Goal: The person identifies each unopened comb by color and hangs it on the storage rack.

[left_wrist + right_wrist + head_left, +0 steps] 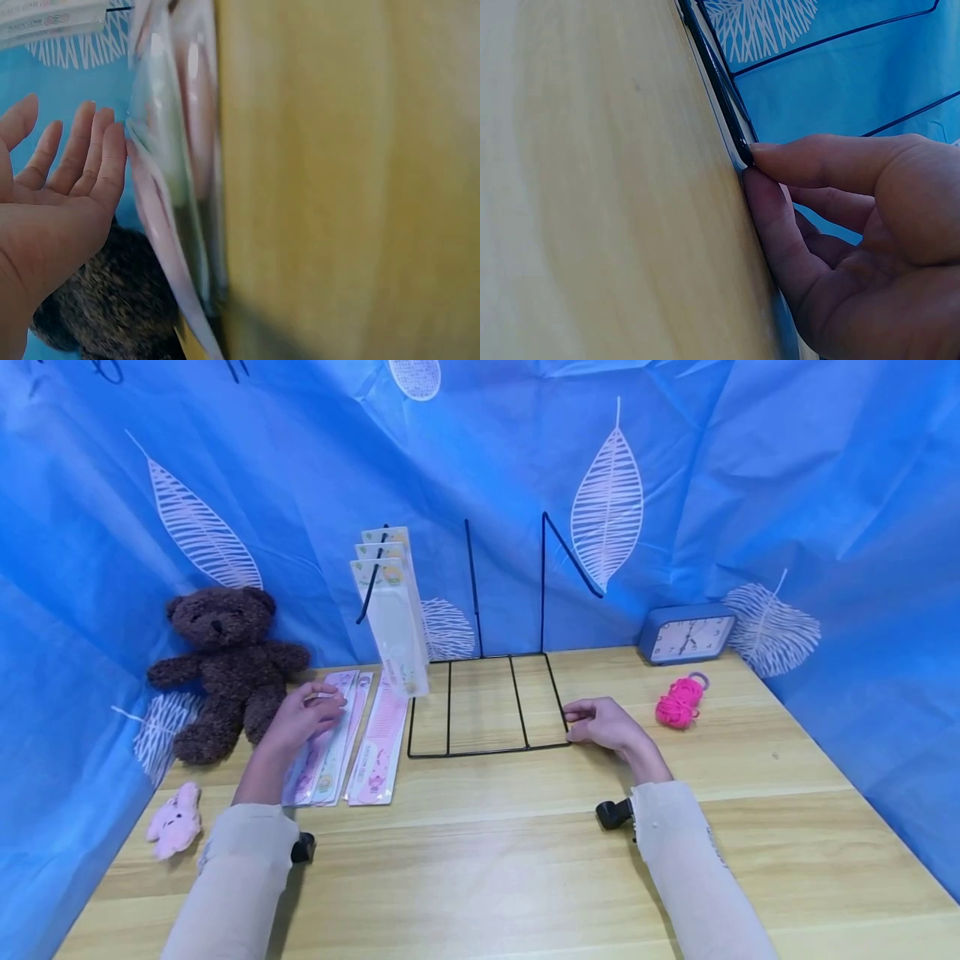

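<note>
Head view: right hand (pixel 603 725) pinches the wire rack (pixel 487 706); left hand (pixel 303 717), fingers straight, touches packaged combs (pixel 352 743), print unreadable.

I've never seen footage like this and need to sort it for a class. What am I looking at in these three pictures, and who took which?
No machine here: a person works bare-handed. The wide picture comes from a head camera; the two close-ups come from cameras strapped to each wrist. On the wooden table stands a black wire rack with packaged combs hung on it. The right hand pinches the rack's base corner. The left hand, fingers straight, rests on more comb packets lying flat. Around them: a brown teddy bear, a small pink plush, pink yarn and a blue clock.
</note>
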Motion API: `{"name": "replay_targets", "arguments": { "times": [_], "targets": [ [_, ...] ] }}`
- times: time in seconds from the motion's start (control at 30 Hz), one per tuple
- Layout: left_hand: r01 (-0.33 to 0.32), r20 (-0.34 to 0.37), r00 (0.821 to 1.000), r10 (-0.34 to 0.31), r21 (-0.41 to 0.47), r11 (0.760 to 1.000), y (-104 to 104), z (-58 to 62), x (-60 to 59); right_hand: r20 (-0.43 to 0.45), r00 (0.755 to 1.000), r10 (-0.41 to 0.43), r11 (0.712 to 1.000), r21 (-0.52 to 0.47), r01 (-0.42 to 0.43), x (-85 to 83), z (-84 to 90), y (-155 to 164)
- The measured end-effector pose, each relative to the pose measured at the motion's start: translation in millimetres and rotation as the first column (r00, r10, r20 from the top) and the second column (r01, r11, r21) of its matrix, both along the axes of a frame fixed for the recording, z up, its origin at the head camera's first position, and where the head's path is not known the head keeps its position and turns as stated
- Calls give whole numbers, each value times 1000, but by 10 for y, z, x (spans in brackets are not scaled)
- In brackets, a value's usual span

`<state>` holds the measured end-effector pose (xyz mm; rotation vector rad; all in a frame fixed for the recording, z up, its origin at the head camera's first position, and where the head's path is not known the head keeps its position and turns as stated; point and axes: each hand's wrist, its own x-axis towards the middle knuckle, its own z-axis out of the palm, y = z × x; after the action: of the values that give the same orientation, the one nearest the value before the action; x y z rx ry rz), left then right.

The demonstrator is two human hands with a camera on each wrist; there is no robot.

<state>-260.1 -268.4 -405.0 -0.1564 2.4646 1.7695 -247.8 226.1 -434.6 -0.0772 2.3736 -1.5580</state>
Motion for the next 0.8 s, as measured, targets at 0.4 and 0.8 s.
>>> {"name": "replay_targets", "arguments": {
  "times": [0.4, 0.8],
  "targets": [
    [-34, -30, 999, 29, -159, 987, -54, -42, 37, -9, 1000, 5, 1000, 0, -5, -15, -4, 15],
    [-1, -23, 1000, -3, -148, 989, -16, -38, 17, -7, 1000, 3, 1000, -7, -3, -15, 0, 15]
  ]
}}
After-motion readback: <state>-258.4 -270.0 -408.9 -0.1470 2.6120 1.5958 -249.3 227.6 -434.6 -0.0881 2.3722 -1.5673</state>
